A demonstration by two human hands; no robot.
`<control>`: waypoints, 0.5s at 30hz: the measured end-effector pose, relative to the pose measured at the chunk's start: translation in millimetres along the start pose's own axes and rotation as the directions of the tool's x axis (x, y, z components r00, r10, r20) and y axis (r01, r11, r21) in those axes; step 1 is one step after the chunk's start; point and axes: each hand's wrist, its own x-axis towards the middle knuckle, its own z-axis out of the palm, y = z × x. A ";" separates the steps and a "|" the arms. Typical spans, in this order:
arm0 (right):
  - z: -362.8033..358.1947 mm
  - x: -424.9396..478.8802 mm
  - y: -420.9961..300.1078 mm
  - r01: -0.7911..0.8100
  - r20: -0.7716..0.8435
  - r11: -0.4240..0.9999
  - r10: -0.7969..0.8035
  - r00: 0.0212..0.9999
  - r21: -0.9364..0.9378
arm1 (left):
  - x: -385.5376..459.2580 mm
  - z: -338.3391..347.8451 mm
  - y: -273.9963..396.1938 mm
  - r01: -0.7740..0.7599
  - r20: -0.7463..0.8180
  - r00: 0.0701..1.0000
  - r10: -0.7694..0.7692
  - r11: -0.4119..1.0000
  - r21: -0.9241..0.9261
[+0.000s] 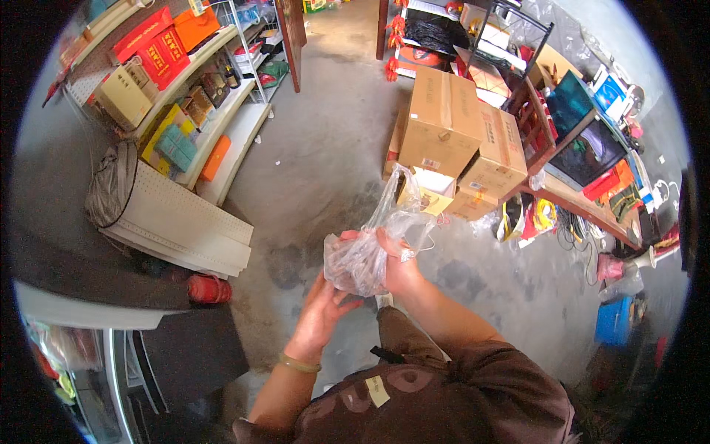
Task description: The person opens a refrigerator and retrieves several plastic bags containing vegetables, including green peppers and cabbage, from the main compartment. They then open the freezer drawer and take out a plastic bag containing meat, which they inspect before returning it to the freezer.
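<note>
A clear plastic bag (358,266) hangs bunched in front of my body, its loose top spread towards the cartons. My right hand (396,261) grips the gathered neck of the bag, and a small white item with print shows at the wrist side of this hand. My left hand (327,305) touches the bag's left side and underside; its thumb stands apart, and some of its fingers are hidden behind the plastic. Creases and glare hide what the bag holds, if anything.
Large cardboard cartons (444,116) stand ahead on the concrete floor, with a small open box (428,191) at their foot. Shelves (222,105) with gift boxes line the left. A red canister (209,289) sits near a dark counter. Cables (574,227) lie at right.
</note>
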 end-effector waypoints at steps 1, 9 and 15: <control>-7.9 11.0 -17.8 -0.020 0.011 1.000 0.020 1.000 0.019 | 23.1 17.6 -0.3 -0.012 0.038 0.999 0.013 1.000 -0.023; -54.1 70.8 -119.8 0.035 0.078 0.992 -0.026 0.997 -0.124 | 160.1 69.2 4.0 -0.074 -0.111 0.992 0.066 0.995 -0.071; -81.4 82.5 -145.1 0.159 -0.105 0.800 -0.267 0.958 -0.578 | 218.4 83.9 6.7 -0.048 -0.169 0.984 0.059 0.996 0.068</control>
